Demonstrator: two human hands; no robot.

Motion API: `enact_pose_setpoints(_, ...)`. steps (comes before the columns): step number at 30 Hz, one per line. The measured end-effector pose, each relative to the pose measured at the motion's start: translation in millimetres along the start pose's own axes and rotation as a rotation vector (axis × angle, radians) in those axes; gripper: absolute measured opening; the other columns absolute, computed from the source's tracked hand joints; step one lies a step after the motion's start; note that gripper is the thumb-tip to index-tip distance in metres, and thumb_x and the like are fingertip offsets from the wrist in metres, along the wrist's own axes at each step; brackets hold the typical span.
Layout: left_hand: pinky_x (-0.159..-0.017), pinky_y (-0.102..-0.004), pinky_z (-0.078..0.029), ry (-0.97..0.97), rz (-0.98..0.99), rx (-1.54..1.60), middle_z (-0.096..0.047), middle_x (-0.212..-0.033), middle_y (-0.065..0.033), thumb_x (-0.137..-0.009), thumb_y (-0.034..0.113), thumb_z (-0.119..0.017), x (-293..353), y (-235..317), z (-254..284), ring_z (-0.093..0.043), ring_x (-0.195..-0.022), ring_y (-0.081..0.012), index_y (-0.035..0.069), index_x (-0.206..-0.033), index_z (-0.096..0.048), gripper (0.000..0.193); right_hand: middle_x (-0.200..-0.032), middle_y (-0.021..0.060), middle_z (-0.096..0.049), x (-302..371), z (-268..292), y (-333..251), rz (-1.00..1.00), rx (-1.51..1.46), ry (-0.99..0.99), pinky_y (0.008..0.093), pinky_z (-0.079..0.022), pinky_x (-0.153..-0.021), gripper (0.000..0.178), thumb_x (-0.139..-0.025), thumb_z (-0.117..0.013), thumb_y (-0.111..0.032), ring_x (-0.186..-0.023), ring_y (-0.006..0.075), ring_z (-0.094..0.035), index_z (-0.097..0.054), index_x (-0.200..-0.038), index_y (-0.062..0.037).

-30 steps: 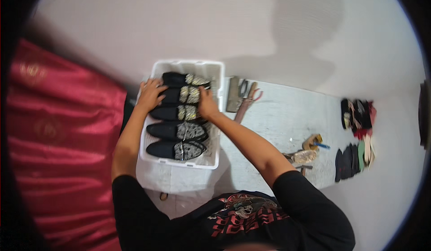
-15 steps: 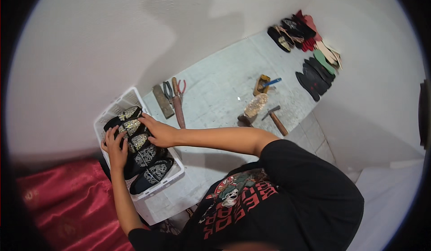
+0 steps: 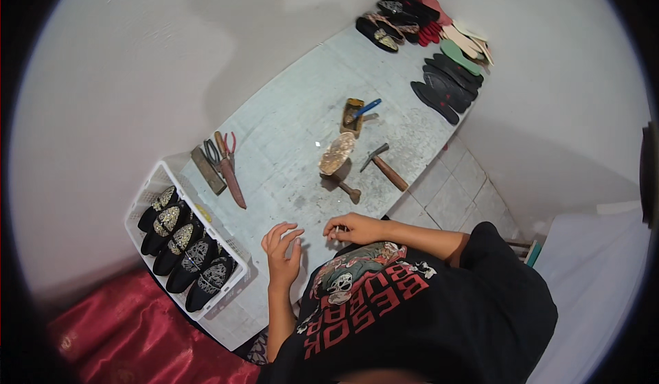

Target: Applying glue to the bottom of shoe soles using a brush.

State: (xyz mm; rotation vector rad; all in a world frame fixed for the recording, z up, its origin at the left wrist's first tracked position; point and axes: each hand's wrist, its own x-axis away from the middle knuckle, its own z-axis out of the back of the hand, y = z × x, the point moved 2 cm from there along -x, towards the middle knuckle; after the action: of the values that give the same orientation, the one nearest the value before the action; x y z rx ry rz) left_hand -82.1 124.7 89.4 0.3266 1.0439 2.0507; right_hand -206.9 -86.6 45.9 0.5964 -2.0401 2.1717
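Observation:
My left hand [image 3: 282, 255] is held over the near edge of the table, fingers spread and slightly bent, with nothing in them. Close by on its right, my right hand [image 3: 356, 229] has loosely curled fingers with a gap between them, and I see no object held. Left of both hands, a white plastic basket [image 3: 237, 250] holds several black shoes [image 3: 185, 249] in a row, their uppers decorated in gold and silver. Beyond my hands, a shoemaker's metal last stand [image 3: 337, 153] with a sole-shaped top stands on the table.
A hammer [image 3: 388, 170] lies right of the stand. A yellow container [image 3: 352, 114] carries a blue-handled brush [image 3: 367, 109]. Pliers [image 3: 228, 149] and a sheathed tool [image 3: 233, 185] lie by the basket. Black soles [image 3: 439, 92] and more shoes [image 3: 377, 35] fill the far right end.
Both hands have let go of the shoes in the basket and moved right, to the table's near edge. The view has shifted, and the shoes now sit in a neat row.

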Motion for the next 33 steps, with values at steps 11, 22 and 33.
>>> enact_pose_setpoints(11, -0.098, -0.0383, -0.041, -0.066, -0.026, -0.003, -0.072, -0.111, -0.0073, -0.088, 0.004, -0.065, -72, 85, -92, -0.064, -0.11, -0.0281, 0.008, -0.106, -0.073, 0.02, -0.106, 0.0103, -0.073, 71, 148, -4, 0.19, 0.081, 0.034, 0.0386, -0.052, -0.088, 0.023, -0.099, -0.061, -0.018, -0.1, 0.0257, -0.069, -0.063, -0.117, -0.0047)
enact_pose_setpoints(22, -0.095, -0.0376, -0.049, -0.319, 0.032, 0.268, -0.07, -0.11, -0.0136, -0.094, 0.006, -0.064, -114, 136, -196, -0.066, -0.106, -0.0293, 0.004, -0.112, -0.072, 0.02, -0.098, 0.0123, -0.072, 140, 244, 49, 0.208, 0.105, 0.294, 0.0356, -0.051, -0.078, 0.022, -0.096, -0.064, -0.019, -0.087, 0.0225, -0.066, -0.067, -0.112, -0.0033)
enact_pose_setpoints(33, -0.089, -0.0382, -0.052, -0.424, -0.075, 0.337, -0.068, -0.108, -0.0143, -0.097, 0.013, -0.061, -137, 86, -231, -0.066, -0.101, -0.0316, 0.004, -0.117, -0.069, 0.023, -0.089, 0.0084, -0.07, 160, 172, 84, -0.072, 0.109, 0.409, 0.0292, -0.05, -0.072, 0.019, -0.098, -0.063, -0.014, -0.078, 0.0134, -0.062, -0.066, -0.113, -0.0027)
